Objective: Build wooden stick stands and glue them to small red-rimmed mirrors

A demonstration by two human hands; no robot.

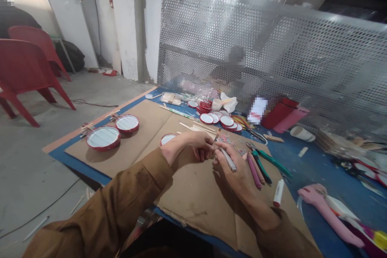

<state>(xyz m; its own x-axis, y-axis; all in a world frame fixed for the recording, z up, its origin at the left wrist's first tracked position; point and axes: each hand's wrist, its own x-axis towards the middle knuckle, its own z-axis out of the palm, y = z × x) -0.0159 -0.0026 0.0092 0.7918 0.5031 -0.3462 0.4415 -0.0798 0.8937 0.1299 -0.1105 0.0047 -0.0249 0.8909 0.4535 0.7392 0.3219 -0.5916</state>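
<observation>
Over the cardboard (193,205), my two hands meet. My right hand (234,173) is closed around a grey-handled knife (229,159), and a thin flat blade seems to stick up past the fingers. My left hand (198,143) is pinched just beside it; whatever lies in its fingertips is too small and hidden to name. Behind the hands lie thin wooden sticks (202,127) and a pile of small coloured bits (229,141). A white disc with a red rim (167,139) is partly covered by my left wrist. Green-handled pliers (269,161) and pink-handled pliers (254,171) rest right of my right hand.
Two red-rimmed round pieces (102,138) with sticks attached lie at the left. More red-rimmed discs (226,121) are stacked at the back. A marker (278,193) and a pink glue gun (329,211) lie rightward. A perforated metal panel (256,44) stands behind the blue table (305,161).
</observation>
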